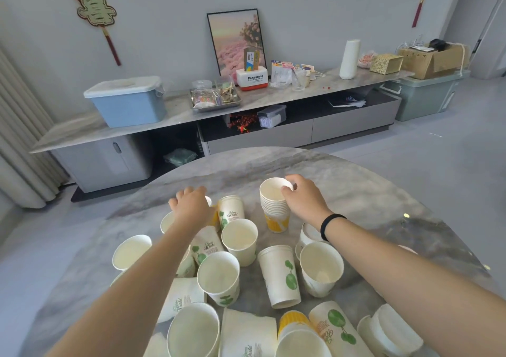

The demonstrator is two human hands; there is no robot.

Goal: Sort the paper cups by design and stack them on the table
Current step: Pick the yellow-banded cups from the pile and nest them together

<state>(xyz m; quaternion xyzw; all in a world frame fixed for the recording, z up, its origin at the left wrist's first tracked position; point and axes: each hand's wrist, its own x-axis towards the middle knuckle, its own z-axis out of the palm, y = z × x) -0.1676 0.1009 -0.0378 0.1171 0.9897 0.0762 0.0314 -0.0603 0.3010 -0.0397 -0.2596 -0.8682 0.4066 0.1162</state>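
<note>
Right hand [302,195]: fingers closed on the rim of the top cup of the yellow-print stack [275,206], thumb at the near edge, fingertips over the far edge. The stack stands upright on the tabletop [356,192]; yellow print shows on its lowest cup. A black wristband [331,225] sits on that wrist.

Left hand [191,209]: reaching palm down over cups beyond it, with a white rim just showing past the knuckles. Whether the fingers have closed on a cup cannot be told; the hand hides the contact.

Just beside the left hand, toward the right hand: an upright green-leaf cup [231,209] with script lettering.

Nearer the person than both hands: a loose scatter of cups, most with the green-leaf print, some upright and some lying on their sides. One yellow-print cup [293,321] lies on its side among them.

Step in hand, as judged: seating or steadying a cup on the yellow stack while the left hand goes for another. Sorting looks early; no green-leaf stack is visible.

Next move calls for: checking the print under the left hand, then nesting it squarely without tipping the tall stack.
</note>
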